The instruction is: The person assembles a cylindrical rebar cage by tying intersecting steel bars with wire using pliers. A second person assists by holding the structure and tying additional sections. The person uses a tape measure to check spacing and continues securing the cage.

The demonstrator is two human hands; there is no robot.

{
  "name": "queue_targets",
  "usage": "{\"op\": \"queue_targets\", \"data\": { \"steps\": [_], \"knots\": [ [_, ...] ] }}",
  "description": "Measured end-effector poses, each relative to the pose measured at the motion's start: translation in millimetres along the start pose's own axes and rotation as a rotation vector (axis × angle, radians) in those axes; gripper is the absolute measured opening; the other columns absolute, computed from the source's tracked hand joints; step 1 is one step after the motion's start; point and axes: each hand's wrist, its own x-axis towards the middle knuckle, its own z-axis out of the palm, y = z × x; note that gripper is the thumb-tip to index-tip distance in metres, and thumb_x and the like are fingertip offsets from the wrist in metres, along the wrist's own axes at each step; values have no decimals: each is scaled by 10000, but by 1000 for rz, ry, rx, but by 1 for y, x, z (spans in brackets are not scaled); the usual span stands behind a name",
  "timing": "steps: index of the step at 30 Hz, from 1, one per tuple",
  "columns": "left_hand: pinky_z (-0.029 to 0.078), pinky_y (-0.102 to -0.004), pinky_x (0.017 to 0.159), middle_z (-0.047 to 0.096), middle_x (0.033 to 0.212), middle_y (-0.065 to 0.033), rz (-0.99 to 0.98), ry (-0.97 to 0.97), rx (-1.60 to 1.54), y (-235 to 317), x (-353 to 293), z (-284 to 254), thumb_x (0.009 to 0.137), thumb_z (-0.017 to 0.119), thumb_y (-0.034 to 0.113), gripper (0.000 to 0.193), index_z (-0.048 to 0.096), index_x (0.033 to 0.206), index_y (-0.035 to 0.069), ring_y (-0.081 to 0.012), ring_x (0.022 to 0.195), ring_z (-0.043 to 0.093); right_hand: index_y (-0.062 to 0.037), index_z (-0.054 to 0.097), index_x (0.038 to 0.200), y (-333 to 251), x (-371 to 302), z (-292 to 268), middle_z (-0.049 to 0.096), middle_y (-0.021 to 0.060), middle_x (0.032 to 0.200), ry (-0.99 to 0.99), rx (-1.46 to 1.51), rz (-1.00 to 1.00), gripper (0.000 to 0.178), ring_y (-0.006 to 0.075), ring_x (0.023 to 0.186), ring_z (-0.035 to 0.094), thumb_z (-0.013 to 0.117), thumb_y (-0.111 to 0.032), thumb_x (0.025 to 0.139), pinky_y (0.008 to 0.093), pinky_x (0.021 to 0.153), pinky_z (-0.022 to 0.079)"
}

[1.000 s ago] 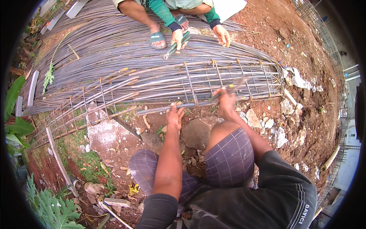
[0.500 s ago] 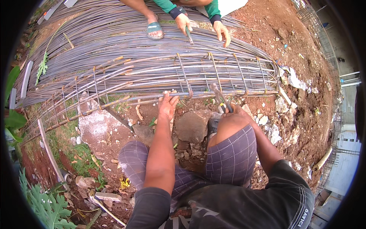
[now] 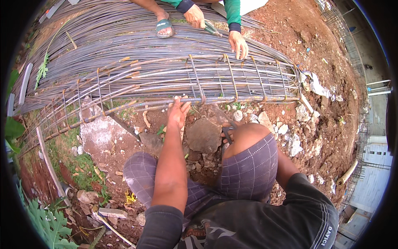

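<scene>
A long rebar cage [image 3: 251, 98], made of ribbed steel bars with square stirrups tied round them, lies across in front of me. My left hand [image 3: 178, 114] grips its near lower bar, fingers curled at the steel just left of a stirrup. My right hand [image 3: 230, 129] is partly hidden behind my raised right knee, closed round the dark handles of a pair of pincers [image 3: 226, 129]. Their jaws are blurred and point up toward the near bar, below it. Across the cage, a co-worker's hand [image 3: 238, 43] reaches to the far bars; the other holds green-handled pincers [image 3: 212, 29].
Many loose steel bars [image 3: 103, 45] are spread beneath and beyond the cage. Flat stones [image 3: 204, 135] and rubble lie between my knees and the cage. A pale wooden strip [image 3: 52, 159] leans at the left; white plastic scraps [image 3: 317, 87] lie past the cage's right end.
My right hand has drawn the pincers down and left, away from the near bar. My left hand stays on the bar. The co-worker's empty hand has come down to the cage's far side.
</scene>
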Motion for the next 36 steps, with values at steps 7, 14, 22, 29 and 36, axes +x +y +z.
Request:
{"op": "queue_targets", "data": {
  "steps": [7, 14, 22, 29, 36],
  "knots": [
    [446, -434, 1015, 497, 1332, -155, -32, 0, 32, 3, -2, 6, 1006, 438, 330, 380, 408, 1265, 53, -312, 1182, 539, -86, 362, 1398, -21, 16, -16, 602, 164, 1155, -217, -69, 57, 469, 217, 988, 625, 514, -107, 955, 309, 807, 534],
    [470, -436, 987, 462, 1341, -182, -17, 22, 31, 5, -2, 9, 1008, 435, 320, 369, 406, 1267, 58, -318, 1172, 543, -72, 331, 1398, -50, 13, -11, 569, 207, 1222, -292, 61, 184, 483, 316, 1071, 604, 499, -45, 946, 411, 849, 534],
    [481, -435, 970, 464, 1326, -179, -7, 37, 33, 2, -7, 9, 1009, 434, 315, 342, 427, 1225, 50, -314, 1152, 554, -76, 479, 1247, -44, 24, -10, 608, 108, 1015, -231, 298, 307, 345, 215, 861, 611, 558, -122, 915, 366, 736, 525],
    [494, -442, 954, 549, 1254, -150, 15, 52, 42, -7, 4, 4, 1007, 443, 315, 325, 436, 1197, 52, -308, 1110, 581, -38, 544, 1085, 11, 65, -3, 526, 39, 692, 137, -407, 182, 227, 182, 656, 553, 527, -172, 902, 336, 580, 473],
    [510, -430, 939, 561, 1236, -189, 30, 101, 70, -9, -5, 4, 999, 470, 285, 347, 420, 1223, 24, -330, 1085, 601, -2, 512, 1039, -11, 79, -65, 627, 224, 823, 548, -1698, -322, 183, 374, 805, 652, 469, -114, 900, 478, 668, 533]
  ]
}}
